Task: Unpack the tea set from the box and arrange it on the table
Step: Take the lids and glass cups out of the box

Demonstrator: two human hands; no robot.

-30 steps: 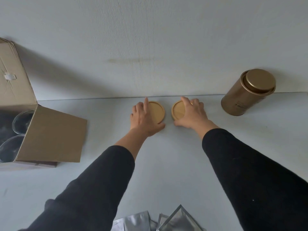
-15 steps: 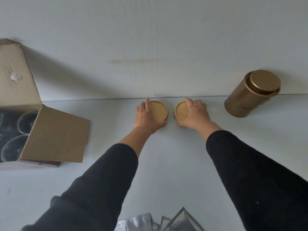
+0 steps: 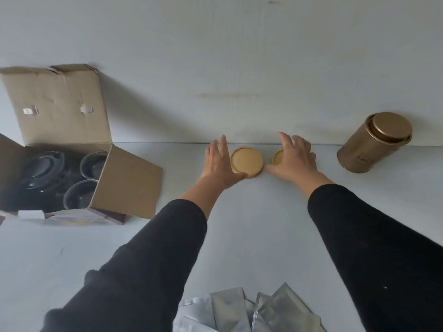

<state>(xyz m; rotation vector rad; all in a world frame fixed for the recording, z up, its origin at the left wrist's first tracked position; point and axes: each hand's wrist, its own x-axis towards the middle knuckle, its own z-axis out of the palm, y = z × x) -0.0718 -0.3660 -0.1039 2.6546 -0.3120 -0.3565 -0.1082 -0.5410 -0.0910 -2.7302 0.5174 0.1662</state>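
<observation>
Two round wooden coasters lie side by side at the far edge of the white table (image 3: 239, 236), against the wall. My left hand (image 3: 219, 162) hovers with fingers spread at the left rim of the left coaster (image 3: 248, 161), thumb under its near edge. The right coaster (image 3: 277, 157) is mostly hidden under my right hand (image 3: 296, 158), whose fingers are spread and lifted. An open cardboard box (image 3: 129, 183) stands at the left; inside are two glass cups (image 3: 92, 162) and a dark glass vessel (image 3: 42, 168). A gold tea tin (image 3: 374, 142) stands at the right.
Several silver foil packets (image 3: 249, 310) lie at the near edge of the table between my sleeves. The box's flaps stick out to the right and up against the white wall (image 3: 215, 56). Bare tabletop lies between the box and the coasters.
Both hands have lifted and spread their fingers off the coasters, which stay in place. The camera has turned left, bringing more of the box into view.
</observation>
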